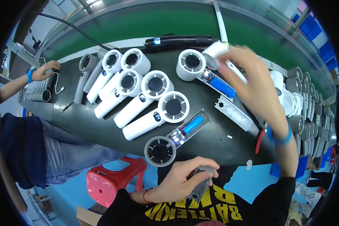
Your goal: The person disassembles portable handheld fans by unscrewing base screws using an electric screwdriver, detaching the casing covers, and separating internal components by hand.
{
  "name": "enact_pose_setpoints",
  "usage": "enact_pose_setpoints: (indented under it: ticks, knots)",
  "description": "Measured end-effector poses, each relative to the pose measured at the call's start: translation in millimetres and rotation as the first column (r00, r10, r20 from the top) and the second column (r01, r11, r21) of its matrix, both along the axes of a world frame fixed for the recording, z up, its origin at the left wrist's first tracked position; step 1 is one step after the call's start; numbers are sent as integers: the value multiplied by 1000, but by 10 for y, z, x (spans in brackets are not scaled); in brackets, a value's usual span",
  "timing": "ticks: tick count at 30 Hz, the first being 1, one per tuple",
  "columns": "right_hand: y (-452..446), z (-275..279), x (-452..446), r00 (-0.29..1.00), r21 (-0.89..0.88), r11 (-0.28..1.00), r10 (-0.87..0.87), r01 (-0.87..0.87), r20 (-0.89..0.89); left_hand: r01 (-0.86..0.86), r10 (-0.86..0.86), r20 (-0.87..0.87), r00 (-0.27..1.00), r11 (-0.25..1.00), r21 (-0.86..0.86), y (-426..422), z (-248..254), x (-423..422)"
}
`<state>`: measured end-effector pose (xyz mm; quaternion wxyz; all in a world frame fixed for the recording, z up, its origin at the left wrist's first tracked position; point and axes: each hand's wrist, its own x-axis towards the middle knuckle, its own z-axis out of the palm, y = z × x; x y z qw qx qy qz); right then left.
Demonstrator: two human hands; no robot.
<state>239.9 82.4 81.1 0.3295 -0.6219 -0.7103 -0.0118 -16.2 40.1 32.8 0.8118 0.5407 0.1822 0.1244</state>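
Observation:
My left hand is closed around a grey plastic handle cover, close to my body below the table edge. In front of it lies an opened grey handheld fan, its handle showing a blue battery and a small circuit board. Over the right part of the table is my right hand, its fingers smeared by motion; whether they hold anything is unclear. Beside it are an opened white fan with a blue battery, another white fan and a loose white handle cover.
Several finished-looking white fans lie left of centre. A black cylindrical tool rests at the back. Red-handled pliers lie at right, near stacked grey fans. A co-worker's hand is at far left, above a red stool.

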Motion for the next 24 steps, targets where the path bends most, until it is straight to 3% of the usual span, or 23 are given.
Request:
enact_pose_setpoints:
  ticks: [1,3,5,7,8,11,16,18,19,20,22,24]
  knots:
    - [337,-61,120,993,106,994,18,-31,120,18,-18,3,1000,1000,-2,-13,3,-33]
    - [915,-84,244,991,-103,994,-25,39,130,29,-28,44,999,999,-35,-57,2,-95]
    - [1323,-120,323,994,-437,898,83,-46,65,23,-18,75,997,998,-64,-81,25,-155]
    - [1561,-237,320,981,-563,818,185,-116,67,17,-9,91,996,996,-84,-100,11,-245]
    - [1618,-291,330,952,-531,839,246,-115,183,13,-2,101,995,994,-112,-95,3,-274]
    - [1583,-331,324,931,-447,887,254,-116,263,-1,5,37,999,995,-102,-66,-6,-338]
    - [1302,71,621,964,-97,995,19,7,266,-24,24,-15,1000,1000,12,-64,26,-262]
    - [1001,361,693,996,-176,982,-60,71,67,-75,72,-107,992,997,-25,-159,78,-234]
    - [835,424,726,995,-149,985,-95,92,-12,-63,65,-100,993,998,27,-174,63,-191]
    - [702,419,776,991,-58,995,-83,78,-100,0,-4,-102,995,999,-36,-168,83,-192]
    - [301,528,685,860,-174,984,-50,-45,-507,55,-58,-68,996,997,-53,-176,-3,-180]
    - [-114,578,561,729,-141,983,-13,-115,-685,71,-71,1,997,996,-47,-188,-77,-124]
